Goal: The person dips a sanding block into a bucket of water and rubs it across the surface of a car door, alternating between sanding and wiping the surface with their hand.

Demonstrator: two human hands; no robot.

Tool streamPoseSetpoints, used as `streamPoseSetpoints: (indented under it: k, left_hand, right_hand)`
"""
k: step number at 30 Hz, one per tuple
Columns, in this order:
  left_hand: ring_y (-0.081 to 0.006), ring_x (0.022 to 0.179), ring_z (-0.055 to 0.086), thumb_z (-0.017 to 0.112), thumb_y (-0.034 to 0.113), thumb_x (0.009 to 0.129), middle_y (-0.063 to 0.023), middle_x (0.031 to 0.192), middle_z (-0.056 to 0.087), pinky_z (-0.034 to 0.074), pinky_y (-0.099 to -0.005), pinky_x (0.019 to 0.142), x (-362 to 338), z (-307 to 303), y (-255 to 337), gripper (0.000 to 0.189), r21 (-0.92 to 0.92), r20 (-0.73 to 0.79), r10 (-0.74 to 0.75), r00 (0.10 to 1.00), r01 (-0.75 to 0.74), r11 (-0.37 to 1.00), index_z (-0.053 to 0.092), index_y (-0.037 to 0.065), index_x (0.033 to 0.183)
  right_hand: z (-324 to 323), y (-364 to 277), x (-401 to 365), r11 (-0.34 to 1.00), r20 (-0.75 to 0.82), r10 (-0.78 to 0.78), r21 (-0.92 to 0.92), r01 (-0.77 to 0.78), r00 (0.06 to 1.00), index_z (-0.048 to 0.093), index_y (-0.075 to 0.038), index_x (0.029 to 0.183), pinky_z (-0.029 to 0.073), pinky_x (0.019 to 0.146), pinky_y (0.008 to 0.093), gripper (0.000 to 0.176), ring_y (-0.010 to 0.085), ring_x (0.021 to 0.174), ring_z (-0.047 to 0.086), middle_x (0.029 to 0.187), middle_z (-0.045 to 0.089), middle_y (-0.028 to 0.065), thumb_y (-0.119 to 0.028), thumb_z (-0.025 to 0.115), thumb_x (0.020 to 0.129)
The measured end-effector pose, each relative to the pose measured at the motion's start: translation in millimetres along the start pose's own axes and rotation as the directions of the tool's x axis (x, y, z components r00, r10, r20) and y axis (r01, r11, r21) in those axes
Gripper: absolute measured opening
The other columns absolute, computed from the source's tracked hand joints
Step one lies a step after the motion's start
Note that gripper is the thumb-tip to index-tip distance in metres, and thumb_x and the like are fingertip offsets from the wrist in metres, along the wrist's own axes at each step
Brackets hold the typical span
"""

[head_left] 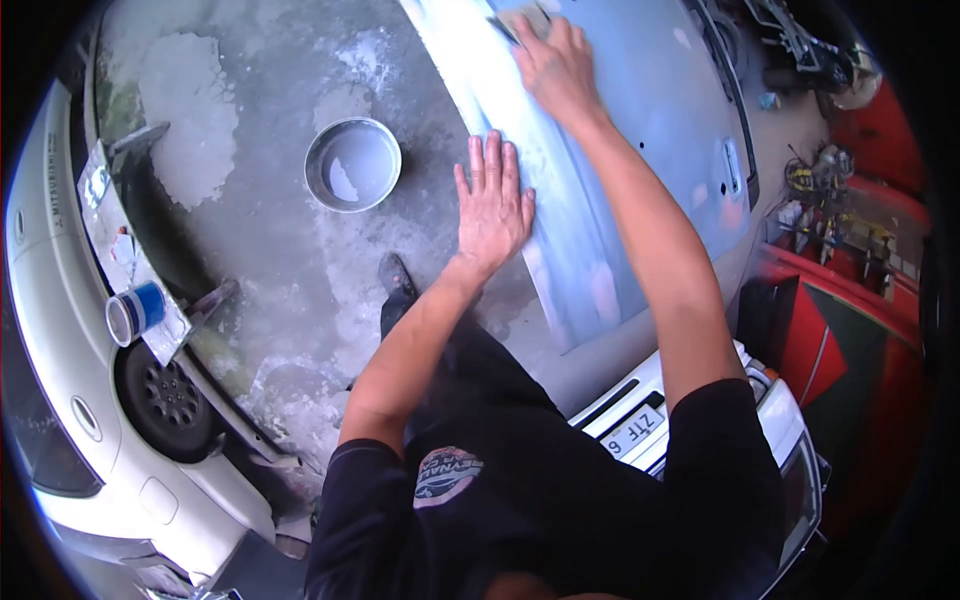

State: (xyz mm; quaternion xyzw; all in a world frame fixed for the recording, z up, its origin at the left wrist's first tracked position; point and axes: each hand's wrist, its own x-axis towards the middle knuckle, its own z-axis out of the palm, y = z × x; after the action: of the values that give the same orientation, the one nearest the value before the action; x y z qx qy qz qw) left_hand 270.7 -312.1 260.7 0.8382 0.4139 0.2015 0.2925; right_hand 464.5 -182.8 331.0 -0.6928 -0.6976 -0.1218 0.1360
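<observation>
My left hand (492,205) lies flat with its fingers stretched out, touching the edge of a pale blue car panel (650,130). Farther up the same panel, my right hand (558,70) presses a flat, tan sanding block (524,20) against the surface, near the panel's far end. Part of the block is hidden under the fingers, so its exact make is hard to see. Whitish and pinkish patches mark the panel, and a door handle (732,165) shows toward its right side.
A round metal basin (353,165) of cloudy liquid stands on the concrete floor (270,90). At left, a narrow board (140,270) bearing a blue-labelled can (137,312) is beside a white car (75,400). Red shelving (840,270) with tools is at right; a white vehicle (640,400) is behind me.
</observation>
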Motion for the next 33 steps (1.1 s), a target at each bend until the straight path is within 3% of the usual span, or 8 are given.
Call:
streamPoseSetpoints:
  k: [3, 7, 10, 14, 20, 24, 28, 33]
  left_hand:
    - [-0.0499, 0.165, 0.008, 0.055, 0.032, 0.104, -0.0270, 0.178, 0.015, 0.019, -0.0709, 0.127, -1.1, -4.6, 2.1, 0.077, 0.019, 0.016, 0.009, 1.000, -0.010, 1.000, 0.029, -0.008, 0.165]
    - [-0.0501, 0.165, 0.008, 0.056, 0.031, 0.104, -0.0273, 0.177, 0.015, 0.019, -0.0704, 0.127, -1.3, -2.8, 2.0, 0.077, -0.047, -0.015, -0.006, 1.000, 0.005, 0.999, 0.029, -0.009, 0.165]
    - [-0.0510, 0.165, 0.007, 0.056, 0.030, 0.104, -0.0275, 0.177, 0.015, 0.019, -0.0704, 0.127, 0.8, 0.3, 1.2, 0.077, -0.060, -0.032, 0.005, 0.999, -0.007, 0.998, 0.030, -0.009, 0.164]
    - [-0.0528, 0.164, 0.007, 0.056, 0.028, 0.104, -0.0288, 0.177, 0.015, 0.019, -0.0693, 0.127, 4.0, -4.2, 5.1, 0.076, 0.029, -0.014, 0.001, 1.000, 0.000, 1.000, 0.029, -0.010, 0.164]
    - [-0.0527, 0.164, 0.006, 0.056, 0.028, 0.104, -0.0285, 0.177, 0.016, 0.019, -0.0701, 0.127, -0.3, -0.8, 4.9, 0.075, -0.015, -0.019, -0.023, 1.000, 0.023, 1.000, 0.030, -0.009, 0.164]
    - [-0.0537, 0.164, 0.007, 0.057, 0.027, 0.104, -0.0294, 0.176, 0.017, 0.018, -0.0705, 0.127, 3.2, -1.2, 2.6, 0.075, -0.021, -0.022, -0.004, 1.000, 0.004, 1.000, 0.031, -0.009, 0.164]
    - [-0.0528, 0.164, 0.006, 0.057, 0.027, 0.104, -0.0291, 0.177, 0.016, 0.016, -0.0711, 0.128, 2.9, 0.1, 2.8, 0.076, 0.035, -0.024, 0.005, 1.000, -0.005, 0.999, 0.030, -0.009, 0.164]
    - [-0.0524, 0.164, 0.006, 0.057, 0.027, 0.104, -0.0286, 0.177, 0.016, 0.015, -0.0712, 0.128, 4.9, -2.4, 4.9, 0.077, 0.022, -0.010, -0.009, 1.000, 0.009, 1.000, 0.028, -0.010, 0.165]
  right_hand:
    - [-23.4, 4.7, -47.4, 0.999, 0.079, -0.038, 0.003, 0.038, 0.996, 0.063, -0.015, 0.148, 0.048, 0.097, 0.0565, 0.050, 0.0448, 0.112, 0.057, 0.127, 0.060, 0.0260, -0.024, 0.070, 0.099]
    - [-90.0, -1.1, -220.2, 0.999, 0.200, 0.044, 0.007, -0.046, 0.979, 0.057, -0.012, 0.158, 0.043, 0.110, 0.0563, 0.059, 0.0474, 0.128, 0.055, 0.145, 0.055, 0.0311, -0.020, 0.069, 0.100]
    - [-60.5, 12.7, -163.1, 0.994, 0.133, -0.093, -0.036, 0.099, 0.987, 0.058, -0.012, 0.156, 0.044, 0.107, 0.0558, 0.056, 0.0468, 0.124, 0.056, 0.139, 0.058, 0.0293, -0.020, 0.068, 0.100]
    - [-9.8, 5.8, -1.1, 0.999, 0.064, -0.009, 0.038, 0.007, 0.998, 0.065, -0.012, 0.147, 0.047, 0.100, 0.0551, 0.047, 0.0458, 0.115, 0.057, 0.127, 0.061, 0.0254, -0.021, 0.067, 0.101]
    - [-88.3, 8.2, -216.1, 0.999, 0.172, -0.044, 0.029, 0.039, 0.984, 0.059, -0.019, 0.156, 0.044, 0.109, 0.0562, 0.060, 0.0453, 0.129, 0.055, 0.148, 0.054, 0.0291, -0.020, 0.071, 0.098]
    - [-57.0, 25.3, -154.2, 0.992, 0.145, -0.125, 0.007, 0.126, 0.981, 0.062, -0.016, 0.154, 0.044, 0.110, 0.0543, 0.055, 0.0463, 0.129, 0.055, 0.144, 0.056, 0.0294, -0.022, 0.069, 0.100]
    - [-10.0, 12.8, -4.9, 1.000, 0.099, -0.001, 0.024, -0.002, 0.995, 0.066, -0.016, 0.149, 0.045, 0.109, 0.0514, 0.047, 0.0439, 0.131, 0.055, 0.145, 0.057, 0.0274, -0.022, 0.066, 0.103]
    - [-66.3, 16.3, -181.8, 0.997, 0.069, -0.074, 0.008, 0.074, 0.995, 0.066, -0.016, 0.148, 0.046, 0.105, 0.0557, 0.051, 0.0459, 0.126, 0.056, 0.146, 0.057, 0.0277, -0.020, 0.071, 0.098]
